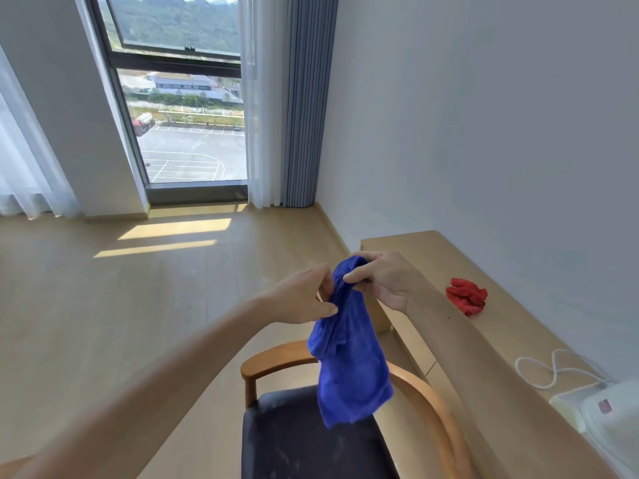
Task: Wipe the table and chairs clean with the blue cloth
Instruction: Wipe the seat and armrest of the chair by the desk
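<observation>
While both hands hold the blue cloth (349,361) up over the chair (311,440), I'm at the readying step, no wiping begun. My left hand (301,295) and right hand (383,281) each pinch its bunched top; the rest hangs free. Next it needs spreading, then pressing onto the seat, which looks dusty, I think. I count one chair, one table (425,257), one red rag (466,296).

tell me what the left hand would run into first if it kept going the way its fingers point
Its fingers point right, toward the other hand. The left hand already pinches the blue cloth, so next it would probably meet the right hand gripping the cloth's top. The gap between them looks small, though depth is unclear.
</observation>
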